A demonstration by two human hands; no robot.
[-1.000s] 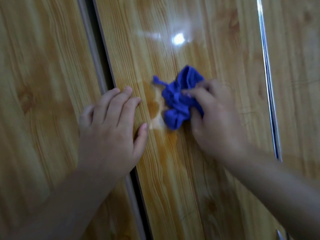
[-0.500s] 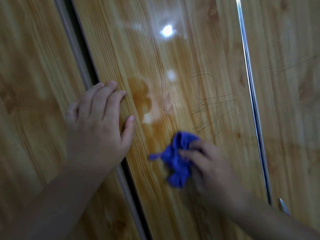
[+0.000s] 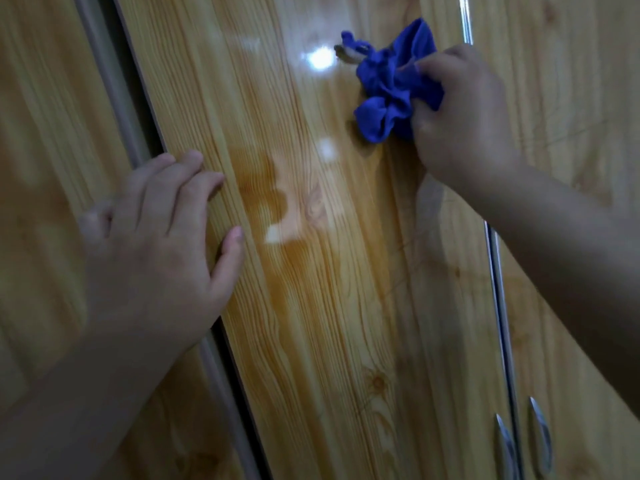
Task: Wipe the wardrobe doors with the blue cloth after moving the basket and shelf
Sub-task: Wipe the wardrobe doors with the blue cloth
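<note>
A glossy wood-grain wardrobe door (image 3: 311,289) fills the middle of the view. My right hand (image 3: 460,119) presses a bunched blue cloth (image 3: 388,84) against its upper right part, close to the metal trim. My left hand (image 3: 156,251) lies flat with fingers spread across the dark gap between this door and the left door (image 3: 45,168). Neither the basket nor the shelf is in view.
A chrome trim strip (image 3: 498,306) runs down between the middle door and the right door (image 3: 571,98). Two metal handles (image 3: 523,445) sit at the lower right. Faint scribble marks show on the middle door below the cloth.
My right hand has swept the cloth from the lower middle of the door up to its upper right. My left hand has stayed flat on the gap.
</note>
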